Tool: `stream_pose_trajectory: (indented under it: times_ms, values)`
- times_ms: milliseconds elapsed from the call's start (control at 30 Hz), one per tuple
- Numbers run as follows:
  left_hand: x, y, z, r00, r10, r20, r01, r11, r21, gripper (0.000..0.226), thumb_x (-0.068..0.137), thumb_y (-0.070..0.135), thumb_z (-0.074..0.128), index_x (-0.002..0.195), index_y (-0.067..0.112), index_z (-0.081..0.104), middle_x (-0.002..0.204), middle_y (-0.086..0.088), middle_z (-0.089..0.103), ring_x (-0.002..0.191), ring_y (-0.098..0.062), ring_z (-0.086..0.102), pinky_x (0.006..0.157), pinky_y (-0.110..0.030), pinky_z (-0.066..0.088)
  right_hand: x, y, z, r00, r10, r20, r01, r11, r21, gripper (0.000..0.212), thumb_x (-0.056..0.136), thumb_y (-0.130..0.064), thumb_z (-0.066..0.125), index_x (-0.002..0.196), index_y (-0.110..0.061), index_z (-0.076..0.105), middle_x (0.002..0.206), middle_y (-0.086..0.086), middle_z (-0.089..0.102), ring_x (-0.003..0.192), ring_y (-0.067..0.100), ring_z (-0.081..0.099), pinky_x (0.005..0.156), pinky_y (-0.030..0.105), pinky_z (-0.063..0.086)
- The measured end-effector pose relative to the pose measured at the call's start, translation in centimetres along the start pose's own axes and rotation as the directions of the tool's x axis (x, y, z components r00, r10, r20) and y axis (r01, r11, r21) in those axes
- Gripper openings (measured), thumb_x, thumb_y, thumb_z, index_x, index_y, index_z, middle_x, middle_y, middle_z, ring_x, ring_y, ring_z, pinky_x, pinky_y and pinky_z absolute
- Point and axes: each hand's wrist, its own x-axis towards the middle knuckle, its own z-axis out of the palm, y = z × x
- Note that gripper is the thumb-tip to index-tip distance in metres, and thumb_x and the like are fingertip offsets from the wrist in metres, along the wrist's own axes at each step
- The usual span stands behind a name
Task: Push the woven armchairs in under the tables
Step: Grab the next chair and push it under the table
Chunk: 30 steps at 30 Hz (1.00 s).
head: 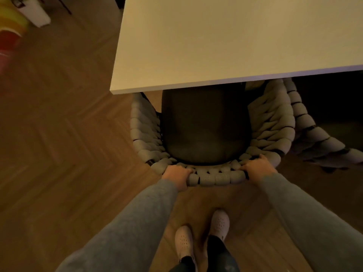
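woven armchair (214,178) sits centre frame, front of its dark seat cushion (204,126) already tucked under the near edge of the white table (216,46). we read the push as partly done, with the backrest and rear half of the seat not yet under.

we have both hands on the top rail of the curved backrest. left hand (175,176) at lower centre-left, fingers curled over the chunky rope wrap, thumb side toward us. right hand (257,166) a little further right and higher in frame, fingers closed over the rail too. both wrapped tight on the rail, nothing else held.

handling guess: the thick braided cord looks soft and padded on the surface, so a grip sinks in a bit and should not slip. dark frame showing between the wraps looks rigid, so a push at the rail should carry straight to the legs. weight probably moderate; it should slide on the herringbone wood floor (59,134), maybe catching at plank joints.

best hold is where we are, two hands spread on the top rail, so the chair stays square. arms flare out at left and right of the seat and may meet the table edge or legs; clearance there is hidden.

second woven armchair (314,134) stands just beside at right of frame, close enough to rub.
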Motion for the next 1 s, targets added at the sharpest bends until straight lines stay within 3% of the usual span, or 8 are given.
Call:
stream_pose_trajectory:
  times_ms: [233, 400, 600, 833, 1000]
  values:
    - [-1.9, -0.8, 2.4, 0.998, 0.028, -0.048, -0.027, 1.000, 0.009, 0.040, 0.094, 0.032, 0.052, 0.133, 0.031, 0.048, 0.117, -0.002, 0.061, 0.103, -0.023, 0.060, 0.079, -0.035, 0.047, -1.1, -2.3, 2.0, 0.999, 0.009, -0.049, -0.007, 1.000, 0.028, 0.033, 0.098, -0.038, 0.045, 0.130, -0.041, 0.052, 0.137, -0.009, 0.051, 0.129, 0.019, 0.044, 0.115, 0.047, 0.021]
    - [-4.1, -1.7, 4.4, 0.997, 0.035, -0.073, -0.036, 0.999, -0.008, 0.039, 0.092, 0.036, 0.053, 0.131, 0.032, 0.049, 0.116, 0.000, 0.063, 0.104, -0.022, 0.061, 0.086, -0.037, 0.050, -2.3, -5.1, 2.6, 1.000, 0.013, -0.008, -0.012, 1.000, 0.025, 0.035, 0.095, -0.040, 0.052, 0.130, -0.040, 0.053, 0.138, -0.009, 0.050, 0.131, 0.019, 0.042, 0.113, 0.044, 0.022]
    - [-6.3, -2.8, 7.0, 0.996, 0.056, -0.073, -0.055, 0.998, 0.012, 0.042, 0.093, 0.031, 0.052, 0.135, 0.031, 0.046, 0.117, -0.002, 0.062, 0.103, -0.024, 0.060, 0.084, -0.037, 0.049, -4.0, -8.2, 3.9, 0.999, 0.009, -0.035, -0.008, 1.000, 0.024, 0.031, 0.096, -0.042, 0.049, 0.126, -0.038, 0.057, 0.131, -0.008, 0.055, 0.124, 0.019, 0.047, 0.108, 0.041, 0.024]
    - [-6.4, -3.8, 7.0, 0.988, 0.106, -0.112, -0.104, 0.994, 0.027, 0.040, 0.094, 0.029, 0.053, 0.134, 0.031, 0.048, 0.115, 0.000, 0.063, 0.102, -0.022, 0.061, 0.082, -0.036, 0.052, -3.3, -7.7, 3.4, 0.999, -0.034, 0.024, 0.033, 0.999, 0.042, 0.036, 0.095, -0.045, 0.052, 0.130, -0.038, 0.053, 0.138, -0.009, 0.050, 0.129, 0.019, 0.042, 0.105, 0.040, 0.026]
    - [-5.6, -4.7, 6.0, 0.988, 0.101, -0.120, -0.102, 0.995, -0.004, 0.036, 0.092, 0.033, 0.057, 0.127, 0.032, 0.052, 0.111, 0.001, 0.066, 0.101, -0.022, 0.063, 0.084, -0.038, 0.052, -2.8, -8.0, 2.5, 0.992, 0.008, -0.124, 0.000, 0.998, 0.070, 0.022, 0.094, -0.039, 0.053, 0.114, -0.041, 0.061, 0.120, -0.008, 0.060, 0.117, 0.019, 0.052, 0.105, 0.044, 0.028]
